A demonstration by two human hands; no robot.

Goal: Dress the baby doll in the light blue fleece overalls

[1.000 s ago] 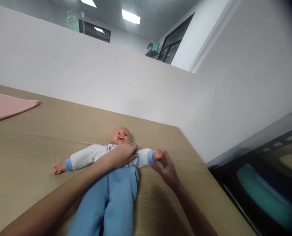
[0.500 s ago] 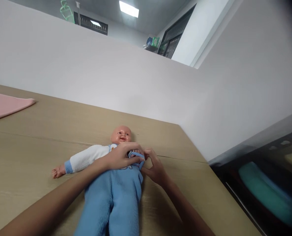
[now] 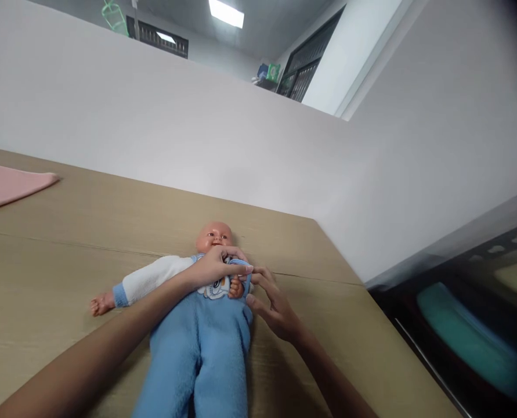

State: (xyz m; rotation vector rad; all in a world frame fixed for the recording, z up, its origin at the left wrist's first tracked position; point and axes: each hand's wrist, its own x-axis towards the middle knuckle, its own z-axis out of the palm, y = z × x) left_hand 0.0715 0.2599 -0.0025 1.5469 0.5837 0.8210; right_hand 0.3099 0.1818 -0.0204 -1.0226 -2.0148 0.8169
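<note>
A baby doll [image 3: 206, 302] in a white top and blue fleece overalls lies on its back on the tan table [image 3: 88, 232]. One of its arms stretches out to the left; the other is folded in over its chest. My left hand [image 3: 217, 267] rests on the doll's chest, fingers pinched on the blue strap at its shoulder. My right hand [image 3: 273, 307] sits beside the doll's right side, fingers curled against the folded arm and the overalls' edge. What the right fingers grip is partly hidden.
A pink cloth [image 3: 6, 186] lies at the table's far left. A white partition wall [image 3: 197, 139] runs along the table's back edge. To the right, past the table's edge, is a dark surface with a teal object [image 3: 471, 342].
The doll's right arm, stretched out a second ago, is now folded onto its chest. My right hand moved in from the doll's hand to its side; my left hand lifted the shoulder strap.
</note>
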